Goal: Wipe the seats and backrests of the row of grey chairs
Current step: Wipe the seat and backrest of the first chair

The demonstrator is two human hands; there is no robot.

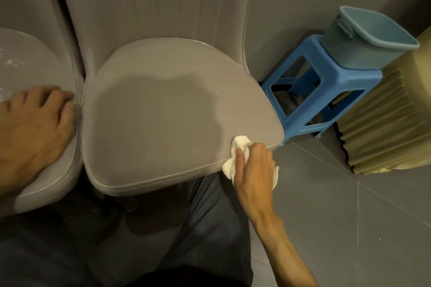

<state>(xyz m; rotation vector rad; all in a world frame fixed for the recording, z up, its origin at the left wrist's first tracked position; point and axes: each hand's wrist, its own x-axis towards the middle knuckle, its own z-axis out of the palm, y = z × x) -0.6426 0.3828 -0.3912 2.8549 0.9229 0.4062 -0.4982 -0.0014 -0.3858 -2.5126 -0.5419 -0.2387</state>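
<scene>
A grey chair fills the middle of the head view, with its seat [163, 112] in front of me and its tall backrest [158, 0] behind. A darker patch covers the seat's centre. My right hand [254, 168] grips a bunched white cloth [235, 147] against the seat's front right edge. A second grey chair's seat [30, 60] shows at the left, with whitish marks near its back. My left hand [35, 123] rests flat on that seat, fingers spread toward the gap between the chairs.
A blue plastic stool [326, 91] stands right of the chair, with a blue-grey bucket [366, 42] on top. A tan pleated cover [391, 128] hangs at the far right. Grey floor tiles [338, 205] lie below. My dark-trousered legs are at the bottom.
</scene>
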